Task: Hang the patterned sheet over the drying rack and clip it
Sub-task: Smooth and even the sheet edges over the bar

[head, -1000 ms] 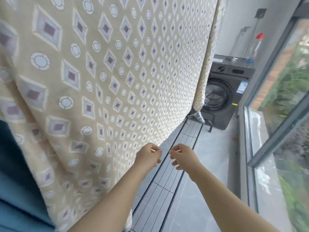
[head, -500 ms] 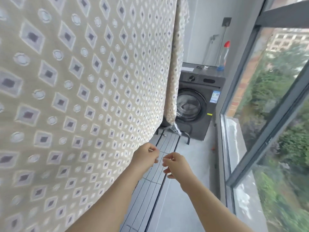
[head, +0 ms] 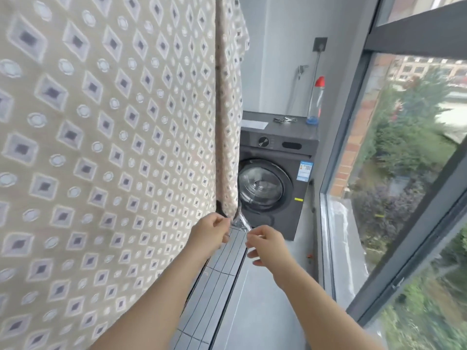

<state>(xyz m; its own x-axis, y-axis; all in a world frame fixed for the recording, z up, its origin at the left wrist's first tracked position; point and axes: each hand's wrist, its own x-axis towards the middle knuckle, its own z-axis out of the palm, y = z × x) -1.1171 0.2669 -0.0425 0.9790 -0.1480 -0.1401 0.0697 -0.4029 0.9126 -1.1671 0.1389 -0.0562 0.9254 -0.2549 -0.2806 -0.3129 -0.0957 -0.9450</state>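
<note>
Left hand (head: pixel 211 232) pinches the patterned sheet (head: pixel 106 147) at its lower edge; right hand (head: pixel 267 246), beside it, curls empty (soft, light cloth).

Your two arms were bare from the bottom edge of the view to the fingertips, with no sleeve showing on either. Your left hand (head: pixel 211 231) and your right hand (head: pixel 267 245) wore no gloves. Your wrists carried no watch or band, and your fingers no rings. Your fingernails looked short and unpainted, though blur left them hard to judge.
</note>
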